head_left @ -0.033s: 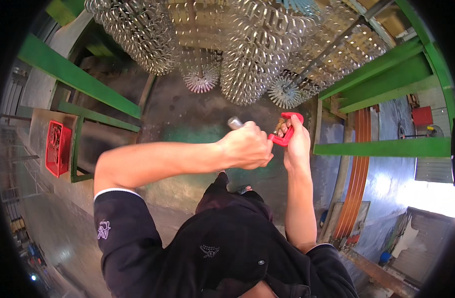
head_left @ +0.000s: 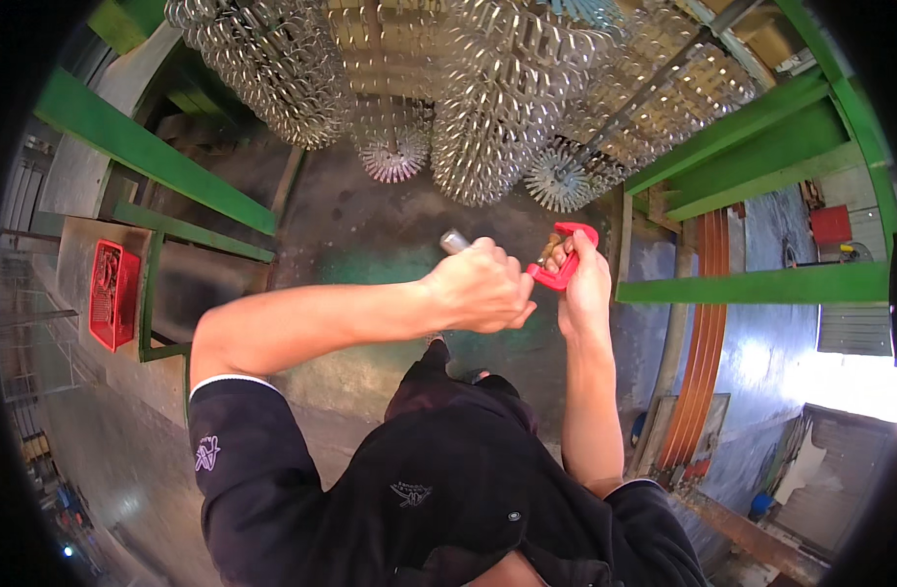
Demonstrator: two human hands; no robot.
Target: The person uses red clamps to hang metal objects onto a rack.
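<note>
My left hand is closed in a fist around a short silver metal rod, whose rounded end sticks out past the thumb side. My right hand grips a red C-shaped frame, with its fingers curled through the opening. The fist is close beside the lower left end of the frame; whether rod and frame are joined is hidden by my fingers. Both hands are raised in front of my body. Beyond them hang tall columns of shiny curved metal pieces, packed in rows.
Green beams frame both sides. At left, a red plastic basket with small parts stands on a ledge. Round spoked rack ends hang low ahead. Long orange-brown strips run along the right. My feet stand on a dark floor.
My left fist and the silver rod have shifted very slightly to the left. The right hand keeps its hold on the red frame.
</note>
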